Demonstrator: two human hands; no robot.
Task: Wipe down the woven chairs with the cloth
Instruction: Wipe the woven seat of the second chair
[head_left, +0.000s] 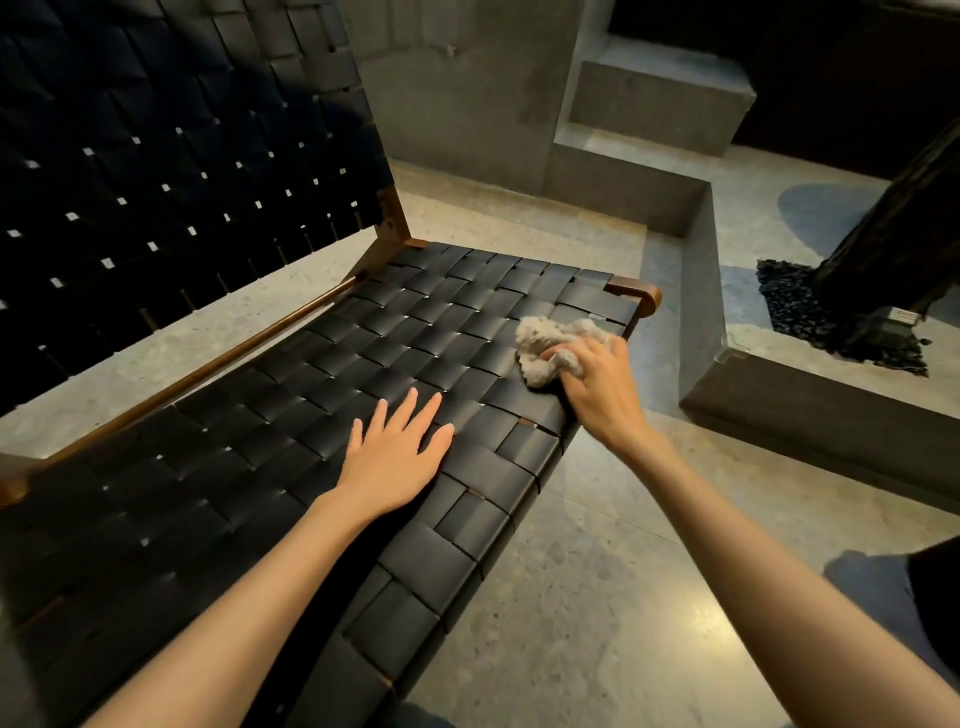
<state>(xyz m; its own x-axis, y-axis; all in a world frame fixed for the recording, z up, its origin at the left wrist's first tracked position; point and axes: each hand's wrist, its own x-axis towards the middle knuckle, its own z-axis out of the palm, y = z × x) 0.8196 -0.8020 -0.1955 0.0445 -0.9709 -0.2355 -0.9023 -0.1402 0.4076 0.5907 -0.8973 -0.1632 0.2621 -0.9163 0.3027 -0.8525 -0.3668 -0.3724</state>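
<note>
1. Head view, setting: a polished concrete floor (597, 597) is seen around the chair. Concrete steps (649, 104) rise behind it, and a dark post (893, 218) stands to the right.
2. Head view, chair: the woven seat (389, 332) of black straps is stretched on a wooden frame (636, 291), and the woven backrest (182, 156) rises at the left.
3. Head view, cloth: the pale, bunched cloth (550, 343) is pressed on the seat near its far front corner, just beside the wooden corner piece.
4. Head view, hands: the cloth is gripped by the right hand (597, 384), whose fingers are curled into it. The left hand (397, 457) is laid flat on the seat, fingers straight and slightly spread, with nothing held.
5. Risks, as judged: with the cloth this close to the edge, it could be swept off the seat by a long stroke. Loose folds could be snagged on strap edges. Dust in the gaps could be missed if only the strap tops are rubbed.
</note>
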